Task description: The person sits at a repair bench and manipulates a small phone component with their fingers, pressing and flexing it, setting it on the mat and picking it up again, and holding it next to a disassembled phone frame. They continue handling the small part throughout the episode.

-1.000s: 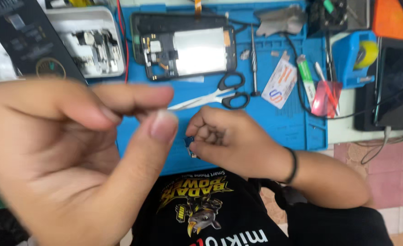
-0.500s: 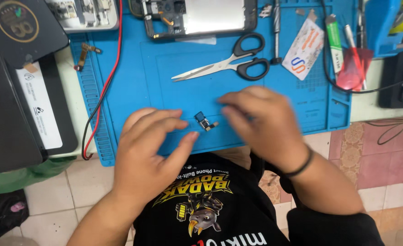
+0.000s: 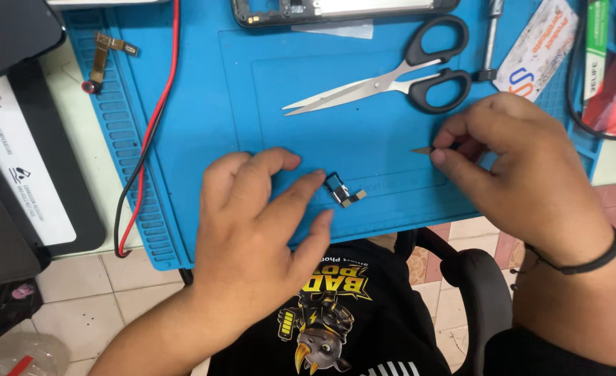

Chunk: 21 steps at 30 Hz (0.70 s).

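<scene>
Two bare hands at work over a blue repair mat [image 3: 203,104] on the pale counter [image 3: 74,146]. Left hand [image 3: 252,230] spread flat and palm-down on the near part of the mat, fingers loosely fanned, gripping nothing; index fingertip touching, or all but touching, the left edge of a small dark component [image 3: 342,191] with a short pale tab at its right end. Component itself flat on the mat, near the front edge, between both hands. Right hand [image 3: 524,160] closed in a pinch on a fine pointed tool [image 3: 423,150], only the thin tip visible past thumb and forefinger, aimed left toward the component but well apart from it and seemingly raised off the mat. Black band [image 3: 579,264] round that wrist.

Judged from this: steadying and lining-up, part pinned at one side, tip not yet on it. Calls for a slow, low approach of the tip and firm fingertip pressure on the left edge, given so light a part on a smooth mat; likely to skate or flip under a sideways nudge.

Farther back: black-handled scissors [image 3: 391,76], blades slightly apart; opened phone frame [image 3: 336,8] at the top edge; slim screwdriver [image 3: 490,42]; red and black wires [image 3: 147,139] down the ribbed left side of the mat; small flex strip [image 3: 102,59] beyond them.
</scene>
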Each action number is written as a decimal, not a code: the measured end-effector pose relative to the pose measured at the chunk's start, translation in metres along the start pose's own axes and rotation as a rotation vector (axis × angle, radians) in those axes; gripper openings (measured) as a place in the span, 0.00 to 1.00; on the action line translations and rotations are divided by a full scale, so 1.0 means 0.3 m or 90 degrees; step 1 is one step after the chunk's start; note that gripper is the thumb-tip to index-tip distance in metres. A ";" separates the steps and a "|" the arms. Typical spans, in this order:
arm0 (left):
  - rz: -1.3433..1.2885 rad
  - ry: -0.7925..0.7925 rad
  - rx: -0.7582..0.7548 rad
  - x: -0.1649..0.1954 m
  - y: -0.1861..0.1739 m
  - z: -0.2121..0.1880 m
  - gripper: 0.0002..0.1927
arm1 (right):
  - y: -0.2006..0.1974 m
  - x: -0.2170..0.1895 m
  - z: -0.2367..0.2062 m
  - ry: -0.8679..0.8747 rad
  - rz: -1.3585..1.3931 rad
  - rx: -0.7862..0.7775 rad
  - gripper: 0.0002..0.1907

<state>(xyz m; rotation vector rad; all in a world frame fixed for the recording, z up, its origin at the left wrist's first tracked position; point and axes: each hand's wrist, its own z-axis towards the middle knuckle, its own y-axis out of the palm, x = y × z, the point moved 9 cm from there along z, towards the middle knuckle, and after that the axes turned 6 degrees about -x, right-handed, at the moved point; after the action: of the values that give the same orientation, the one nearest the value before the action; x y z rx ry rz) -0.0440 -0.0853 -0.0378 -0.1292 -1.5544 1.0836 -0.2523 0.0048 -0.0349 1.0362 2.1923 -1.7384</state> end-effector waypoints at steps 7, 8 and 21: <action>0.022 0.005 0.009 -0.006 0.009 -0.012 0.16 | 0.025 -0.083 -0.023 -0.059 -0.144 0.054 0.09; 0.024 0.006 0.007 -0.006 0.011 -0.013 0.15 | 0.027 -0.090 -0.026 -0.057 -0.147 0.066 0.09; 0.102 0.036 -0.023 0.009 0.027 0.029 0.20 | 0.106 0.025 -0.151 0.076 0.171 0.226 0.07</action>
<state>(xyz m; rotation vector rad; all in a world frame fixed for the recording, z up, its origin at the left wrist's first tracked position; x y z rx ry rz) -0.0558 -0.0840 -0.0404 -0.3113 -1.5326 1.1671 -0.2259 0.0517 -0.0499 1.4704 1.7339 -2.0202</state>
